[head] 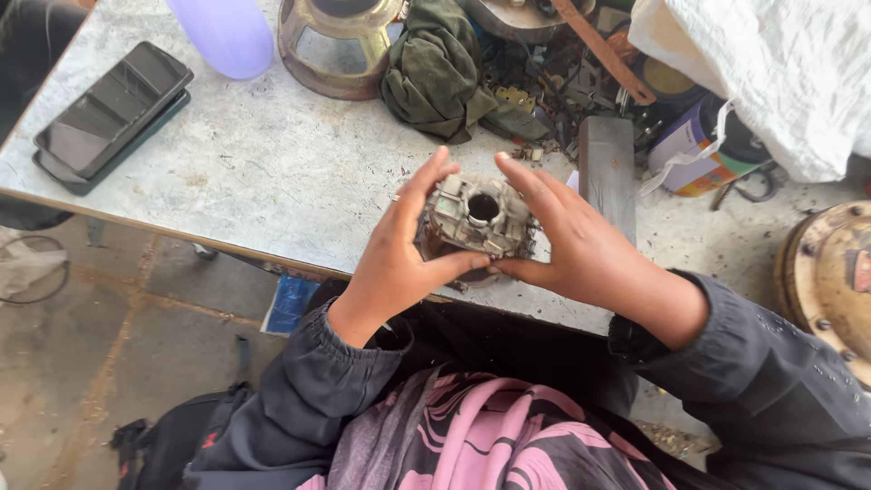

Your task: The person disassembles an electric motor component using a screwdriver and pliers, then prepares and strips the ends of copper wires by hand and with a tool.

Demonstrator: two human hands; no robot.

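Observation:
Both my hands hold a round, dirty metal motor part [479,218] with a central hole, just above the near edge of the worn grey table [272,172]. My left hand [399,254] cups its left side, fingers up along the rim and thumb underneath. My right hand [567,240] wraps its right side, fingers reaching over the top. Dark sleeves cover both forearms.
Two stacked phones [109,113] lie at the table's left. A lilac container [227,34], a rusty metal ring [337,41], a green rag [440,73], a grey metal block [606,168], a can [699,145], a white sack [771,73] and a rusty drum [830,277] surround the work spot.

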